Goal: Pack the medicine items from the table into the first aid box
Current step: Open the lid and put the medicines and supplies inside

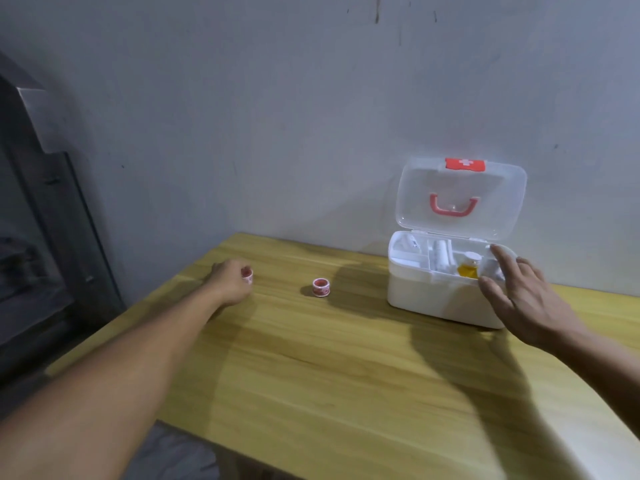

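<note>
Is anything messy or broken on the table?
Nothing looks broken or spilled. The first aid box stands open and upright; one tape roll sits on the table, another is in the left hand.

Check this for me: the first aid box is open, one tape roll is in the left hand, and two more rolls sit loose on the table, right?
Not quite. The head view shows only one loose tape roll on the table, not two. The rest holds: the first aid box is open and the left hand holds a tape roll.
</note>
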### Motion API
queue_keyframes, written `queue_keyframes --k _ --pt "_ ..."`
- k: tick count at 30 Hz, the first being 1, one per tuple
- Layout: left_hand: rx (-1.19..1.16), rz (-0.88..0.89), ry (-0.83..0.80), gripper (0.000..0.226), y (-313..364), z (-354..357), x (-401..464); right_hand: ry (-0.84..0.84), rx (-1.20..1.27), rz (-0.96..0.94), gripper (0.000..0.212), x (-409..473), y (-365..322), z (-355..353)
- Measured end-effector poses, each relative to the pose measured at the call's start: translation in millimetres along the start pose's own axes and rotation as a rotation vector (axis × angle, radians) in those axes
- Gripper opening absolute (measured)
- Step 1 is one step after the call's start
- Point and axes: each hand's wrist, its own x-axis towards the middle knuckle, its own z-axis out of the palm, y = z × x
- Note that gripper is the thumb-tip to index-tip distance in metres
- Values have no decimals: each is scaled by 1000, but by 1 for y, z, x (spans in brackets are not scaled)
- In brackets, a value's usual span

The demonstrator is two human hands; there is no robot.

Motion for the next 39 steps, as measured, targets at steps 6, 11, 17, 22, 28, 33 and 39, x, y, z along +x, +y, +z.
queue_keyframes --k 6,11,17,22,28,33,39 --pt "-117 142 -138 75 32 20 -10 7 -7 0 63 -2 -3 0" --pt "-77 246 -202 86 60 41 -14 9 2 -5 64 -2 -3 1" --pt "28 290 -172 67 79 59 -11 2 12 -10 63 -1 2 2" --pt "54 300 -127 28 84 67 -7 -30 -5 -30 67 1 6 -1" --pt "-72 348 -21 20 111 58 -7 8 -51 -106 75 -8 12 -9" --pt "-164 526 -7 21 167 47 -15 48 -83 -94 71 -16 17 -8" --pt "-124 592 -114 32 220 56 -23 -5 -30 -59 72 -23 26 -2"
